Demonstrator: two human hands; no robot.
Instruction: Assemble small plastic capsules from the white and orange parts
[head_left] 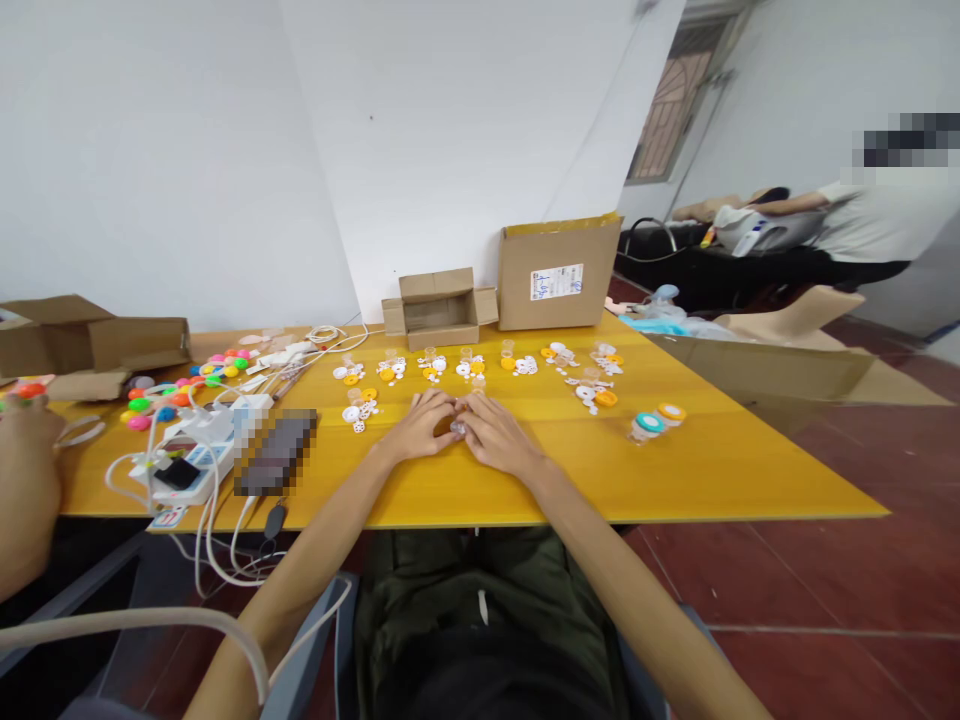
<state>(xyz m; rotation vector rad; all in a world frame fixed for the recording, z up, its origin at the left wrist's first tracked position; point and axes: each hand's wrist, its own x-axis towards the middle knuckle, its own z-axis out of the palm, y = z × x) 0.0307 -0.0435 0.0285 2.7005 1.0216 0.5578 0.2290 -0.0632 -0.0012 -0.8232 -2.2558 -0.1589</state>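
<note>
At the middle of the yellow table [480, 490], my left hand [421, 425] and my right hand [499, 432] meet, fingers curled around a small clear piece [457, 427]. Which fingers grip it is hard to make out. Just beyond the hands, a clear cup with an orange part [478, 385] stands partly hidden. Several small groups of white discs, orange rings and clear cups lie in an arc behind, among them white discs [526, 366] and an orange ring [605, 398]. Two assembled jars, one with a teal lid [649, 423] and one with an orange lid [671, 411], stand to the right.
A small open carton [441, 318] and a large closed box [555, 275] stand at the back. Leftward are a power strip [217, 450], cables, a dark phone [277, 453] and colourful balls [139, 405]. Another person's hand [28, 430] is at far left; a person sits at far right.
</note>
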